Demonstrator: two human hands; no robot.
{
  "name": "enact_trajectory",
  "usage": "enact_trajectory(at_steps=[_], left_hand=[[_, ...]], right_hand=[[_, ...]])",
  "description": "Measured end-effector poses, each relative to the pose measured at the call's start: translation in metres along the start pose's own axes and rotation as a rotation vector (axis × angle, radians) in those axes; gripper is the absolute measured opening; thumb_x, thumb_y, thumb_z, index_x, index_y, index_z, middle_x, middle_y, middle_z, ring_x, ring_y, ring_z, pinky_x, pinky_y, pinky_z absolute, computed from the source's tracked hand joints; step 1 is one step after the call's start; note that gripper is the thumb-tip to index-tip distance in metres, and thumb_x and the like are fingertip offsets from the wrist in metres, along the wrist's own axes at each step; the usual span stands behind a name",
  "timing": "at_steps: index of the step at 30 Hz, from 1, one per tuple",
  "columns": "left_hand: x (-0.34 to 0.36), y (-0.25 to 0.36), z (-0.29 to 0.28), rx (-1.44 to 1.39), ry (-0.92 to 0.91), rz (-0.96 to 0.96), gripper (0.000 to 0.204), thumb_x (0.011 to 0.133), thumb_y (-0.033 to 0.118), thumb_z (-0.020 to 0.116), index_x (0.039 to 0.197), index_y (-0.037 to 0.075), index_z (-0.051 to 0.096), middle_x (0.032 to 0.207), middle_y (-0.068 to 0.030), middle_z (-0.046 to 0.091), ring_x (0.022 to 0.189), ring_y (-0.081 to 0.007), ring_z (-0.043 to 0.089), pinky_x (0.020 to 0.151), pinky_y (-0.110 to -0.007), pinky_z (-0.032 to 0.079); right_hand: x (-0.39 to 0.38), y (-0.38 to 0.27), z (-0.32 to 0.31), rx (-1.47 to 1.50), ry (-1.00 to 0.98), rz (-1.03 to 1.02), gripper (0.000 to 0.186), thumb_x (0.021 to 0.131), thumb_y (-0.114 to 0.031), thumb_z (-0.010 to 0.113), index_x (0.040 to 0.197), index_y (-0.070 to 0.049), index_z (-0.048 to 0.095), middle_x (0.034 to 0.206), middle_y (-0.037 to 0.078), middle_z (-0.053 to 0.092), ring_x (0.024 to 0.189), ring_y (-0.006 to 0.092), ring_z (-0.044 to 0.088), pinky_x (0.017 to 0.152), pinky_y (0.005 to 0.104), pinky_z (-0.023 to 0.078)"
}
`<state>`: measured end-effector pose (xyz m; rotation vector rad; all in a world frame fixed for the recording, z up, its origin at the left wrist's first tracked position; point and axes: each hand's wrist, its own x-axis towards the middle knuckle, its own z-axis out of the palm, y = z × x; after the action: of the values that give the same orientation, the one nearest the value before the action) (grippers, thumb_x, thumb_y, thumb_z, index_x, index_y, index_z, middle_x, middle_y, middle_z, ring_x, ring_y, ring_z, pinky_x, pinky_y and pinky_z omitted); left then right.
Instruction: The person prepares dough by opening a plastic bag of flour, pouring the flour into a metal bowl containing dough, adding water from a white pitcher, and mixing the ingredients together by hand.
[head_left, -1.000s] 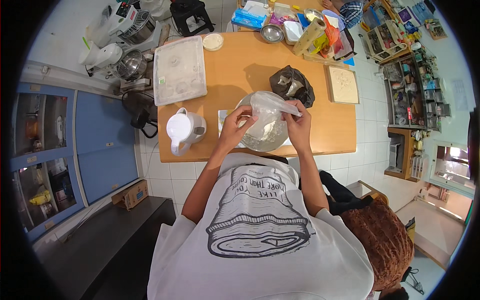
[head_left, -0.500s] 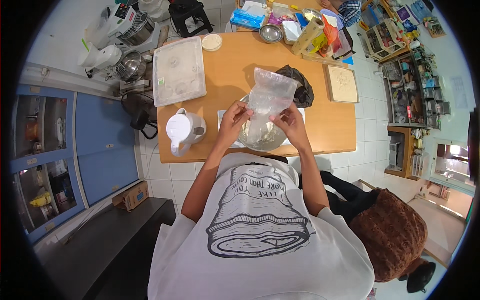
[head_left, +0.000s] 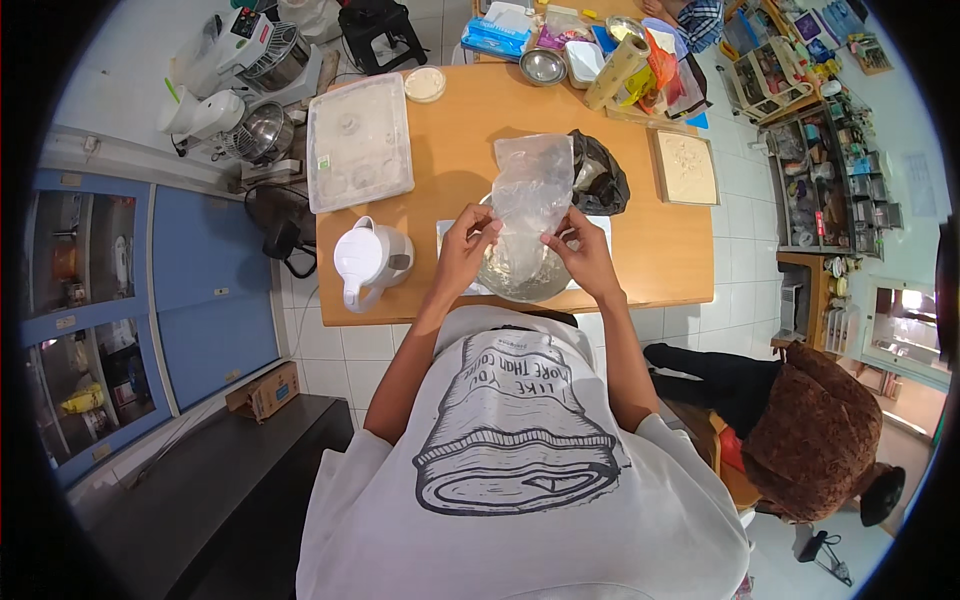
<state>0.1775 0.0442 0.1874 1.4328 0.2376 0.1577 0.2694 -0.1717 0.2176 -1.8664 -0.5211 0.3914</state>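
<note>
A clear plastic bag point(head_left: 535, 170) hangs between my two hands, above a metal bowl point(head_left: 520, 285) with pale floury stuff in it. My left hand point(head_left: 470, 240) pinches the bag's left edge, and my right hand point(head_left: 578, 248) pinches its right edge. The bag covers part of the bowl, and the bowl rests on a white flat thing point(head_left: 446, 232) that shows at its sides. Behind my right hand lies a crumpled black plastic bag point(head_left: 603, 185). To the left of my left hand stands a white pitcher point(head_left: 372, 260).
A lidded clear plastic box point(head_left: 360, 140) and a round pale tub point(head_left: 425, 85) stand at the table's left. Toward the back are a small metal bowl point(head_left: 542, 67) and several packages. A square tray point(head_left: 685, 168) sits at the right edge. Behind at right, a person point(head_left: 810, 430) bends over.
The clear bag has shifted a little left and hangs flatter between my hands. My hands stay nearly in place. The person at lower right has moved further right.
</note>
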Motion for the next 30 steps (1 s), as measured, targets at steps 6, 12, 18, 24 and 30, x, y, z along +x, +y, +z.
enact_trajectory(at_steps=[6,12,18,24,30], left_hand=[[-0.006,0.002,0.005,-0.055,0.036,0.003,0.021,0.099,0.005,0.071,0.117,0.005,0.059,0.101,-0.0025,0.066,0.096,-0.0106,0.065,0.088,-0.025,0.053],[-0.013,0.002,0.005,-0.074,0.094,0.041,0.028,0.096,0.002,0.074,0.119,0.003,0.057,0.099,-0.0039,0.067,0.094,-0.0121,0.066,0.089,-0.026,0.053],[-0.014,0.014,0.009,-0.083,0.175,0.074,0.034,0.097,0.001,0.073,0.128,0.001,0.060,0.098,-0.0067,0.070,0.094,-0.0129,0.067,0.088,-0.028,0.055],[-0.014,0.023,0.005,0.208,0.143,0.094,0.013,0.099,0.005,0.071,0.110,-0.001,0.072,0.108,-0.0082,0.071,0.100,-0.0147,0.068,0.090,-0.029,0.055],[-0.011,0.022,-0.001,0.420,0.105,0.205,0.010,0.099,0.003,0.068,0.108,-0.001,0.070,0.110,-0.0135,0.071,0.099,-0.0241,0.070,0.085,-0.032,0.056]], right_hand=[[-0.007,-0.012,0.005,-0.052,0.049,-0.027,0.023,0.089,-0.007,0.080,0.104,0.001,0.065,0.092,0.011,0.073,0.083,0.0220,0.071,0.074,0.0342,0.056],[-0.014,-0.011,0.011,0.043,0.128,0.003,0.034,0.089,-0.004,0.078,0.118,0.000,0.060,0.093,0.014,0.071,0.082,0.0253,0.071,0.074,0.0353,0.056],[-0.011,-0.026,0.013,-0.083,0.116,-0.150,0.040,0.091,0.006,0.069,0.129,-0.002,0.059,0.099,0.014,0.066,0.085,0.0279,0.067,0.075,0.0366,0.055],[-0.011,-0.009,0.014,-0.216,0.144,-0.241,0.036,0.091,0.007,0.068,0.126,-0.003,0.063,0.101,0.016,0.061,0.087,0.0318,0.063,0.076,0.0411,0.054],[-0.012,-0.008,0.019,-0.238,0.169,-0.264,0.024,0.094,0.002,0.070,0.116,0.000,0.061,0.107,0.016,0.063,0.095,0.0334,0.065,0.081,0.0422,0.053]])
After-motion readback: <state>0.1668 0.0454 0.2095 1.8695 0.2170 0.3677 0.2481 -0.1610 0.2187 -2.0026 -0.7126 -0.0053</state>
